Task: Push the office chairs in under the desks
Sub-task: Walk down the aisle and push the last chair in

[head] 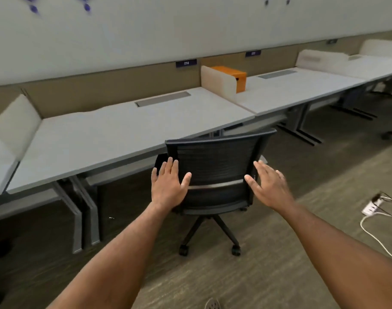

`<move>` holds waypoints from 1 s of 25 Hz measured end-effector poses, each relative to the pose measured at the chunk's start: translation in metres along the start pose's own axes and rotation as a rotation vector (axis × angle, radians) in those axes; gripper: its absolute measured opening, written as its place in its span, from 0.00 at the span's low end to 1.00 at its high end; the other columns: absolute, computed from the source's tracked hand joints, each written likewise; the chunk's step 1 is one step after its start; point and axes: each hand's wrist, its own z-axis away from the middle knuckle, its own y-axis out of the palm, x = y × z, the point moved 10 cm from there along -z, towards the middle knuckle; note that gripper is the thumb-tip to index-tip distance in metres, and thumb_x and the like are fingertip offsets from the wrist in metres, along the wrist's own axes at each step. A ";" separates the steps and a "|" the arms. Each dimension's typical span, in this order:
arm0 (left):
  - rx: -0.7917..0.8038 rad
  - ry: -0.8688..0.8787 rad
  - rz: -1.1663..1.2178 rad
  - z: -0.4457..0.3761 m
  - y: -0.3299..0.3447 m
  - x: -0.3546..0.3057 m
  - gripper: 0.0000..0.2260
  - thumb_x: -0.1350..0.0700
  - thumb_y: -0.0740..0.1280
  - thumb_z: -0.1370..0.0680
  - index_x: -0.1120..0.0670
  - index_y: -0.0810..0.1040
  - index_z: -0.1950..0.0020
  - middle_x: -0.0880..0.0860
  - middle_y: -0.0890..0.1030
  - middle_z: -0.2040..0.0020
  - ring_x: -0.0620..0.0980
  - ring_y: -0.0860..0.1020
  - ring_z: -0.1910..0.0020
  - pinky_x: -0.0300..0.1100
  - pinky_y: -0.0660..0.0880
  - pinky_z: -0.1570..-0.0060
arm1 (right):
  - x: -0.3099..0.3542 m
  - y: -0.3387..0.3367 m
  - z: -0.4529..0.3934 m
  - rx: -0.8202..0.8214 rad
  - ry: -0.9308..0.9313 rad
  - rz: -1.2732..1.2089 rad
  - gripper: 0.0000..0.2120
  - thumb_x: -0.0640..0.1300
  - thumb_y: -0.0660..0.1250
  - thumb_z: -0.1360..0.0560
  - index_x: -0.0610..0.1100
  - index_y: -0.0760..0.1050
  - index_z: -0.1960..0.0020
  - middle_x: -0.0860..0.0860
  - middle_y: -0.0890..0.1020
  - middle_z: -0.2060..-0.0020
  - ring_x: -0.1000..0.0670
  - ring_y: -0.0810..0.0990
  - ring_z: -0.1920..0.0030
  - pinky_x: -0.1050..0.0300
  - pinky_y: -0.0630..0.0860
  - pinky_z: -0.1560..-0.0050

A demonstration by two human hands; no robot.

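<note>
Chair push, hands on backrest.
Left hand point(169, 186) flat, fingers spread, grasping nothing; office chair point(215, 175) at 12 o'clock, seat partly under the surface point(114, 137); right hand point(268, 186) likewise unclenched. Push evenly, square-on.

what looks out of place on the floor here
A white power strip with its cable lies loose on the carpet right of the black chair, in the walkway. Nothing else stands out.

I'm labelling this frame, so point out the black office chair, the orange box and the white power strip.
black office chair point(215, 166): head view, mesh backrest.
orange box point(229, 73): head view, top face.
white power strip point(369, 208): head view, its body on the floor.
</note>
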 end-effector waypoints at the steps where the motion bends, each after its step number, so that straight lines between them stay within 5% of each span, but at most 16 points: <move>1: -0.023 -0.025 0.005 -0.025 0.000 0.004 0.33 0.34 0.47 0.19 0.51 0.53 0.19 0.51 0.52 0.18 0.51 0.50 0.19 0.52 0.40 0.23 | -0.001 -0.002 -0.028 -0.026 0.000 -0.007 0.34 0.64 0.53 0.20 0.46 0.57 0.20 0.46 0.60 0.21 0.48 0.58 0.22 0.44 0.53 0.24; 6: -0.040 -0.007 0.002 -0.134 0.001 -0.008 0.34 0.34 0.46 0.19 0.53 0.54 0.19 0.52 0.54 0.18 0.52 0.54 0.20 0.52 0.47 0.22 | -0.029 -0.023 -0.129 -0.101 0.052 0.031 0.35 0.66 0.50 0.20 0.47 0.54 0.20 0.46 0.57 0.20 0.46 0.54 0.21 0.39 0.53 0.24; 8: 0.034 0.007 -0.055 -0.164 0.011 -0.012 0.34 0.33 0.45 0.19 0.54 0.66 0.24 0.54 0.66 0.22 0.55 0.65 0.24 0.54 0.57 0.25 | -0.047 -0.019 -0.162 -0.057 0.117 0.040 0.34 0.66 0.49 0.20 0.47 0.58 0.21 0.46 0.60 0.21 0.45 0.56 0.22 0.39 0.54 0.25; 10: 0.079 -0.003 -0.125 -0.172 0.009 -0.012 0.37 0.29 0.41 0.22 0.53 0.80 0.45 0.54 0.83 0.44 0.54 0.79 0.45 0.53 0.74 0.40 | -0.053 -0.016 -0.180 0.000 0.112 0.100 0.33 0.66 0.47 0.20 0.48 0.65 0.24 0.47 0.66 0.24 0.45 0.61 0.24 0.38 0.56 0.26; 11: 0.091 -0.011 -0.144 -0.180 0.010 -0.011 0.37 0.28 0.40 0.24 0.52 0.80 0.54 0.52 0.83 0.56 0.52 0.80 0.55 0.51 0.77 0.48 | -0.056 -0.012 -0.195 0.040 0.109 0.124 0.32 0.67 0.47 0.20 0.49 0.70 0.27 0.47 0.71 0.27 0.45 0.64 0.25 0.37 0.57 0.26; 16: 0.000 -0.001 -0.133 -0.160 0.003 -0.002 0.36 0.26 0.41 0.26 0.50 0.74 0.68 0.48 0.76 0.70 0.46 0.74 0.69 0.46 0.73 0.63 | -0.053 -0.006 -0.223 0.024 0.169 0.085 0.34 0.75 0.48 0.26 0.54 0.82 0.45 0.50 0.83 0.49 0.45 0.76 0.40 0.39 0.65 0.35; 25: -0.052 -0.054 -0.118 -0.095 -0.014 -0.012 0.39 0.28 0.42 0.25 0.53 0.77 0.74 0.48 0.74 0.77 0.45 0.73 0.73 0.43 0.73 0.69 | -0.053 -0.001 -0.205 0.048 0.017 0.121 0.34 0.79 0.50 0.30 0.58 0.82 0.47 0.51 0.82 0.51 0.46 0.75 0.41 0.41 0.65 0.39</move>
